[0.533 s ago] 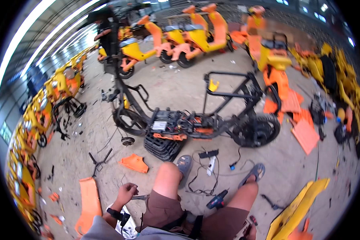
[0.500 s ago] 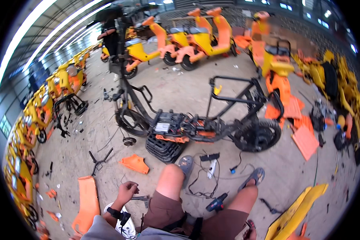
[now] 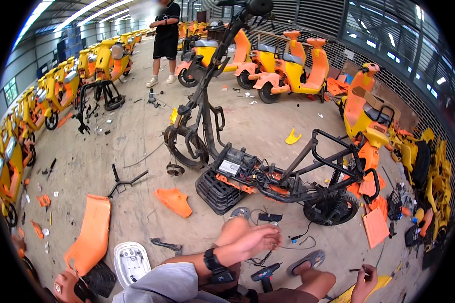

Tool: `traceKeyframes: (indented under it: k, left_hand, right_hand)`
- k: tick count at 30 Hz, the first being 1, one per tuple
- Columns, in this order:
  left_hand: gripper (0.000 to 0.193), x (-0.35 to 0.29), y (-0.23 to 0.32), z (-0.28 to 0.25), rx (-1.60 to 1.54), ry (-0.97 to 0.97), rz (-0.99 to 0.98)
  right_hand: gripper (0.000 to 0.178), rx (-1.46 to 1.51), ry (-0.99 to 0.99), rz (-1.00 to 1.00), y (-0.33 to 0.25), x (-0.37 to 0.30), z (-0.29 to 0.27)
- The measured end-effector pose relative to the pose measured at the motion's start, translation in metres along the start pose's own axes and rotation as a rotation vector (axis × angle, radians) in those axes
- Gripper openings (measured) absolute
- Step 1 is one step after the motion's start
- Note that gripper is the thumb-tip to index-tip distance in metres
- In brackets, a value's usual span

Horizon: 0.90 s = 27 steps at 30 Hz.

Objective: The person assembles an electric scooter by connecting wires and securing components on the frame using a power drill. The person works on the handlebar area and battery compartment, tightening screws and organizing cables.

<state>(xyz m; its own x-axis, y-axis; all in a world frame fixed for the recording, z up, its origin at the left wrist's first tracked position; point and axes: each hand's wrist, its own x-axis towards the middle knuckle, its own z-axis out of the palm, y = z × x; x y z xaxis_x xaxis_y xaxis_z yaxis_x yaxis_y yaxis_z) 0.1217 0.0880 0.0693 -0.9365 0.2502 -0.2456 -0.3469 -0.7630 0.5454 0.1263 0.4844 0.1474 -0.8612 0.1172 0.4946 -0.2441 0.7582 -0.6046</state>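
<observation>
My left hand (image 3: 258, 241) reaches across above my knee, fingers bent together; what they hold, if anything, is hidden. At the lower right my right hand (image 3: 365, 284) pinches a small dark piece (image 3: 358, 269), too small to name. A cordless drill (image 3: 265, 275) lies on the floor between my legs, below my left hand. Ahead stands a stripped black scooter frame (image 3: 298, 166) with exposed wiring, a silver-labelled box (image 3: 231, 167) and a rear wheel (image 3: 331, 207). A black slatted crate (image 3: 218, 192) sits against its near side. Neither hand touches the frame.
Orange panels (image 3: 92, 227) (image 3: 173, 202), a white shell (image 3: 132, 262), a black forked bracket (image 3: 124, 182) and loose cables (image 3: 301, 242) lie around me. Yellow scooters (image 3: 60, 91) line the left. A person (image 3: 166, 33) stands beyond the frame. Yellow body parts (image 3: 435, 187) are piled at right.
My left hand has swung right, from beside my left knee to above the cables. My right hand has come further into view with the small dark piece. The view has shifted.
</observation>
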Motion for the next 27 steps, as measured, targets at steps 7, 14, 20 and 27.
traceKeyframes:
  k: [7,14,20,27]
  left_hand:
    - [0.034,0.075,-0.03,-0.001,0.506,0.1,0.069]
    - [0.029,0.157,-0.051,-0.01,0.563,-0.129,-0.312]
    - [0.024,0.214,-0.036,-0.005,0.678,-0.028,-0.103]
    - [0.019,0.246,-0.06,0.023,0.936,0.049,0.136]
  right_hand:
    - [0.014,1.087,-0.489,0.504,-0.028,0.049,0.153]
    - [0.021,1.182,-0.489,0.796,0.038,0.071,0.261]
    - [0.036,1.208,-0.352,0.925,0.029,0.077,0.296]
    - [0.029,1.169,-0.343,0.778,0.035,0.081,0.314]
